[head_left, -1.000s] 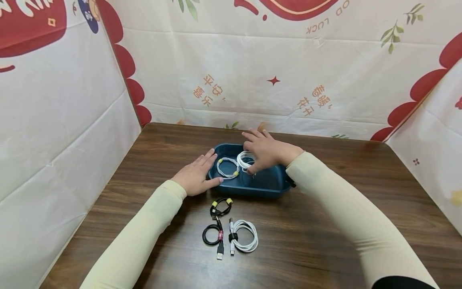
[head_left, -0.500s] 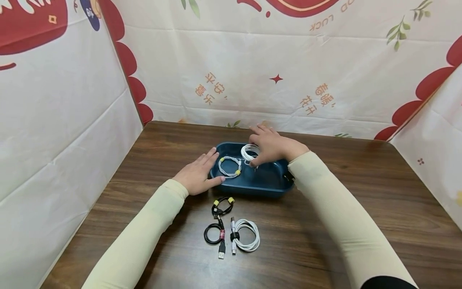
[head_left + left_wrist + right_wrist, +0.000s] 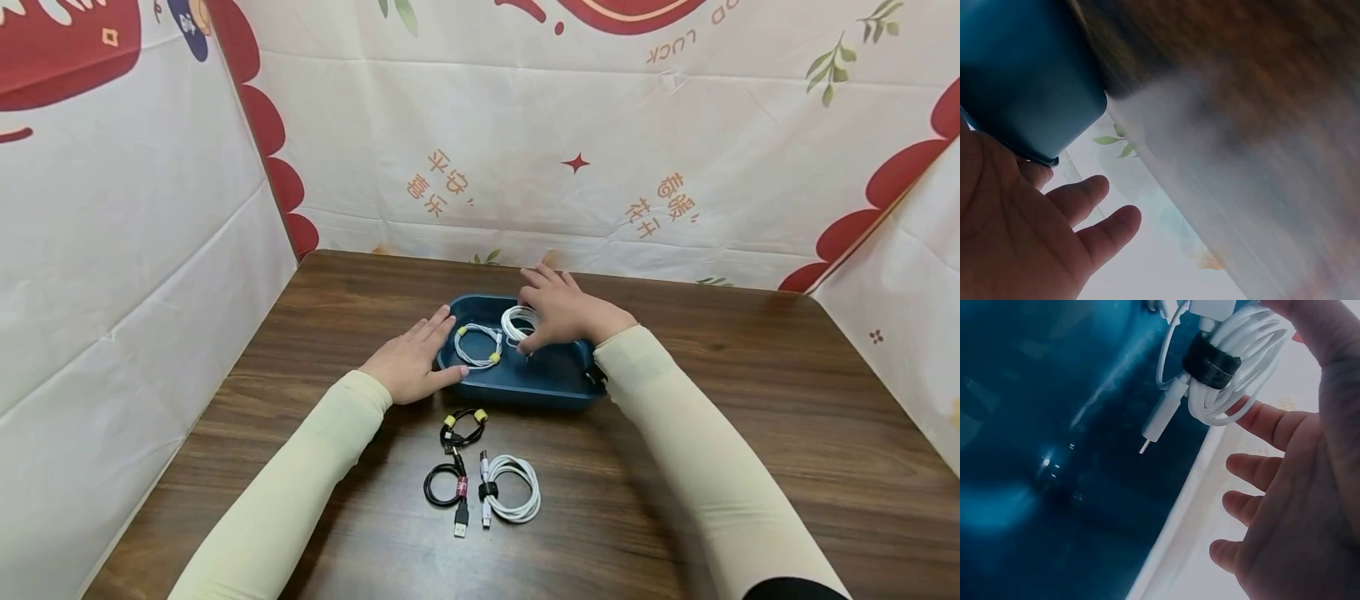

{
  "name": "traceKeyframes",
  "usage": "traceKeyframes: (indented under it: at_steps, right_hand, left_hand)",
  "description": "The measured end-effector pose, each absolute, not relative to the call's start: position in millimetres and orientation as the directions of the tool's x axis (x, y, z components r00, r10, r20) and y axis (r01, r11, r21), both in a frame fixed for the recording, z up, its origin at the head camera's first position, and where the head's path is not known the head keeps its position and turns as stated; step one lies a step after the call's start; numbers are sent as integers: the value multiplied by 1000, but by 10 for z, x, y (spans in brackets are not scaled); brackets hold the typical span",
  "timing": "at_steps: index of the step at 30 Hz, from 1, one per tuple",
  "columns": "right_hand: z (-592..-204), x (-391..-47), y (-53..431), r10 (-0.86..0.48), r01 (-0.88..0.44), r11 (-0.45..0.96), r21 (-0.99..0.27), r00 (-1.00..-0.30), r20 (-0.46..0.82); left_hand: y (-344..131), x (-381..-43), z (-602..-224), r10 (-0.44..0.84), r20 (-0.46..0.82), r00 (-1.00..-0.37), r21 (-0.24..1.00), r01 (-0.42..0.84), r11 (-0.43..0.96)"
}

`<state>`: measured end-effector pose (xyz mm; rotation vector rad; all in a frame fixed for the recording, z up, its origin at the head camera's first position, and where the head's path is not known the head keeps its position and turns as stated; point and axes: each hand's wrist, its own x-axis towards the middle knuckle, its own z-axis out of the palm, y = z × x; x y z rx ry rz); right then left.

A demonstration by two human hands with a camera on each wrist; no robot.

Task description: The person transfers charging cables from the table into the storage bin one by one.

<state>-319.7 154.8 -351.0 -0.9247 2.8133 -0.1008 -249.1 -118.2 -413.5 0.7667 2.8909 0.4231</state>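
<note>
On the near tabletop (image 3: 637, 517), three coiled cables (image 3: 525, 510) | left hand (image 3: 408, 367): fingers spread, against blue tray (image 3: 525, 396)'s left end | right hand (image 3: 566, 312): thumb and forefinger pinching white coil (image 3: 1247, 350) over tray, other fingers apart | seemingly mid-transfer, direction unclear; next calls for clearing yellow-tied cable (image 3: 494, 358)

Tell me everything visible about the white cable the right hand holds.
The white cable is wound into several loops, smooth and plastic-looking. A black strap, apparently fabric, binds it. In the right wrist view, a slim white plug ends in a thin, metal-looking pin, and a blocky white piece is cut off at the top edge. The right hand pinches it over the blue tray; whether the cable touches the tray is unclear.
</note>
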Motion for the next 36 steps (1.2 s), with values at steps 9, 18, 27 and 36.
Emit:
traceKeyframes:
  at_steps: [9,18,27,36]
  right_hand:
    - [-3711,-3264,1540,-567,-553,824,-128,-802,-188]
    - [-3842,-3278,1536,-547,-529,837,-138,-812,-203]
    - [-3862,-3291,1545,-515,-499,857,-126,-829,-217]
    - [-3876,-3330,1525,-524,-494,851,-179,-825,-213]
  left_hand:
    - [-1183,-2480,-4110,504,-49,-862,298,469,831]
    - [-1186,-2484,-4080,508,-56,-859,278,476,835]
    - [-1152,-2498,-4046,510,-66,-858,276,475,835]
    - [-1182,-2480,-4045,495,-73,-866,292,456,841]
